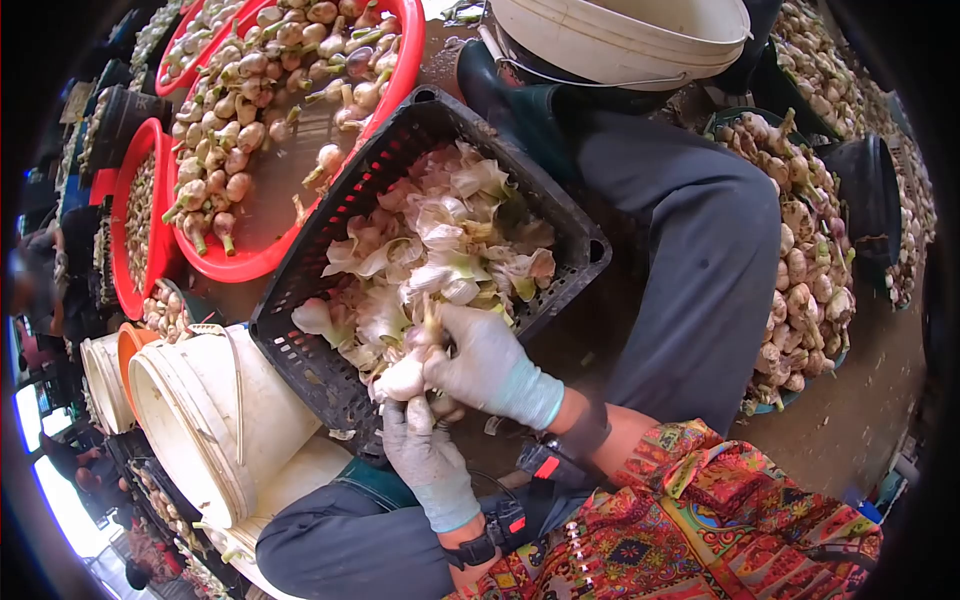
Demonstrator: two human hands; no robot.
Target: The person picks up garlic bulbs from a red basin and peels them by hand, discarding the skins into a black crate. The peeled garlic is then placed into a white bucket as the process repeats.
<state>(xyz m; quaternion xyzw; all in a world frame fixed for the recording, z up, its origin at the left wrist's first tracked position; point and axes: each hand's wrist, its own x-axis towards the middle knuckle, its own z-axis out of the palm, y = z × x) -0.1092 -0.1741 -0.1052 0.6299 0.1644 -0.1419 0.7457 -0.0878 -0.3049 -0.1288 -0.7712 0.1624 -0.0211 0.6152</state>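
A pale garlic bulb (pixel 402 378) with a short stem is held between my two gloved hands, over the near edge of a black plastic crate (pixel 590 250). Papery garlic skins (pixel 440 235) are heaped inside the crate. My left hand (pixel 425 455) grips the bulb from below, its fingertips pressed to the underside. From the right, my right hand (pixel 490 365) pinches the bulb near its stem, with the fingers curled and partly hidden behind it.
A red basin (pixel 408 60) of garlic bulbs stands beyond the crate, with a smaller red tub (pixel 160 200) farther left. White buckets (pixel 220 410) lie at the left; another white bucket (pixel 620 40) is at the top. Garlic piles (pixel 800 270) fill the right side.
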